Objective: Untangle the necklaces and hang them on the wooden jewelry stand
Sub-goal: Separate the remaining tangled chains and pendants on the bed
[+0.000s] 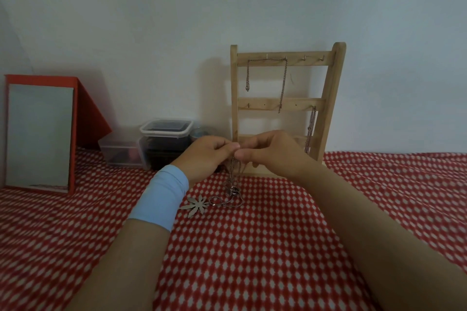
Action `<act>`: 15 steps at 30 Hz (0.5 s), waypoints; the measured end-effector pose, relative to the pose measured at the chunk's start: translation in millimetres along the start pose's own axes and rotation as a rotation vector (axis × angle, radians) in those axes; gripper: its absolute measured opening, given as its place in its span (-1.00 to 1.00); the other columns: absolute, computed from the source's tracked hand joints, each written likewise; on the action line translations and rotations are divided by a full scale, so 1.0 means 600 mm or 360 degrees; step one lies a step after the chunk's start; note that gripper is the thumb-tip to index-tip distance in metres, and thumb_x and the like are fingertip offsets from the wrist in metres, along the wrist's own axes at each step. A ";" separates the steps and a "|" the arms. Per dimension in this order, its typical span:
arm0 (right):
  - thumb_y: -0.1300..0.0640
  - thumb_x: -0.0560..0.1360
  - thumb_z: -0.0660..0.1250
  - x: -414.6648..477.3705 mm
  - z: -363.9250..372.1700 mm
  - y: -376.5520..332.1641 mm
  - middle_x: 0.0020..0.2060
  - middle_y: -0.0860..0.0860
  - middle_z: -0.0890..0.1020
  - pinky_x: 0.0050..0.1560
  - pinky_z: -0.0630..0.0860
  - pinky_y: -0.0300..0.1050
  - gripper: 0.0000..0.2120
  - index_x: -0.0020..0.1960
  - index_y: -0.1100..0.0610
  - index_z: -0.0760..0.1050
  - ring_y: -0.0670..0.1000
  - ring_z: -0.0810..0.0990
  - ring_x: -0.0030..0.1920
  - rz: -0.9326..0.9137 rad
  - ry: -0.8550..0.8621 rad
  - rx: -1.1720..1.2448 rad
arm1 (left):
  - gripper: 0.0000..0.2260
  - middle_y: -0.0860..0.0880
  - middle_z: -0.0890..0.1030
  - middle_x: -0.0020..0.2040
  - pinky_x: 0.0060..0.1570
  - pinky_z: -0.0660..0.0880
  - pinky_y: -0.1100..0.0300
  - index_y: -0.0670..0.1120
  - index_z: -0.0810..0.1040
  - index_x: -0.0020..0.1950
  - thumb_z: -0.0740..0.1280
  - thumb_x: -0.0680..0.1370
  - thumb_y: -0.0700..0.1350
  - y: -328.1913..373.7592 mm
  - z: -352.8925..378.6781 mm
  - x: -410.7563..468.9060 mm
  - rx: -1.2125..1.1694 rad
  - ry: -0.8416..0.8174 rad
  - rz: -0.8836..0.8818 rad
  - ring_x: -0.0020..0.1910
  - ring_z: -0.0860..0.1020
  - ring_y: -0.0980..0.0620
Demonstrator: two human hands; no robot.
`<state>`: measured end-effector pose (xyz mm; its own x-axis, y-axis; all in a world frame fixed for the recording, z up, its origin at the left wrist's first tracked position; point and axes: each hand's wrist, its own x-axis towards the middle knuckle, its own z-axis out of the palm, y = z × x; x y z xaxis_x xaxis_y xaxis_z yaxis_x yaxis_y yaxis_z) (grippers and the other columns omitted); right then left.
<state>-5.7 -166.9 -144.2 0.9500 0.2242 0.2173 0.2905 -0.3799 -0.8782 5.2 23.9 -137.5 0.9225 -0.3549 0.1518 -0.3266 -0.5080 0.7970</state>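
A wooden jewelry stand leans against the wall, with hooks on its rails. One chain hangs over the top rail's hooks and another chain hangs from a middle hook at the right. In front of the stand, my left hand and my right hand meet fingertip to fingertip, both pinching a tangled silver necklace. Its chains drop to the cloth, where a silver leaf-shaped pendant lies flat. A light blue band wraps my left wrist.
A red-and-white patterned cloth covers the surface. At the left stands a mirror in a red frame. Clear plastic containers sit by the wall, left of the stand.
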 end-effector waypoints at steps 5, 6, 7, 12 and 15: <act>0.15 0.51 0.49 0.002 -0.011 0.001 -0.26 -0.05 0.73 -0.14 0.57 -0.21 -0.96 -0.09 0.11 0.72 -0.13 0.60 -0.25 -0.0041 -0.0114 -0.0048 | -0.71 0.00 0.71 -0.05 0.10 0.51 0.18 -0.01 0.68 0.01 0.22 0.62 0.10 0.000 -0.004 -0.001 0.0065 -0.0084 -0.0005 0.00 0.64 0.05; 0.17 0.53 0.46 0.002 -0.016 -0.001 -0.26 -0.08 0.71 -0.13 0.58 -0.23 -0.95 -0.06 0.13 0.71 -0.15 0.60 -0.25 -0.0055 -0.0170 -0.0103 | -0.69 0.01 0.71 -0.04 0.12 0.49 0.17 0.00 0.68 0.03 0.20 0.63 0.12 0.000 -0.005 -0.001 0.0097 -0.0166 -0.0027 0.01 0.64 0.06; 0.16 0.56 0.43 0.001 -0.020 -0.003 -0.26 -0.11 0.70 -0.10 0.59 -0.24 -0.93 -0.03 0.12 0.70 -0.17 0.59 -0.24 -0.0060 -0.0229 -0.0181 | -0.67 0.02 0.71 -0.01 0.18 0.48 0.14 0.02 0.67 0.05 0.18 0.63 0.14 -0.001 -0.006 -0.001 0.0113 -0.0260 -0.0068 0.03 0.63 0.07; 0.00 0.60 0.33 -0.001 -0.017 -0.009 -0.13 -0.07 0.71 0.20 0.59 0.08 -0.88 -0.04 -0.04 0.64 -0.03 0.67 -0.07 -0.0009 -0.0429 -0.0442 | -0.45 -0.07 0.71 0.08 0.37 0.37 -0.13 0.02 0.71 0.03 0.33 0.32 0.41 -0.028 0.002 0.003 -0.0325 -0.0414 -0.0322 0.18 0.61 -0.10; -0.03 0.55 0.31 -0.004 -0.013 -0.009 -0.13 0.03 0.70 0.17 0.60 0.13 -0.83 -0.06 0.02 0.62 0.01 0.67 -0.08 0.0018 -0.0361 -0.0488 | -0.47 -0.22 0.65 0.16 0.27 0.46 -0.12 -0.10 0.67 0.15 0.32 0.46 0.30 -0.018 0.007 0.001 -0.0404 -0.0343 -0.0323 0.09 0.63 -0.14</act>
<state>-8.5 -172.1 -136.4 0.9140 0.3982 0.0783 0.3334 -0.6266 -0.7045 8.5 25.8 -148.6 0.8901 -0.4373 -0.1287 -0.0556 -0.3842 0.9216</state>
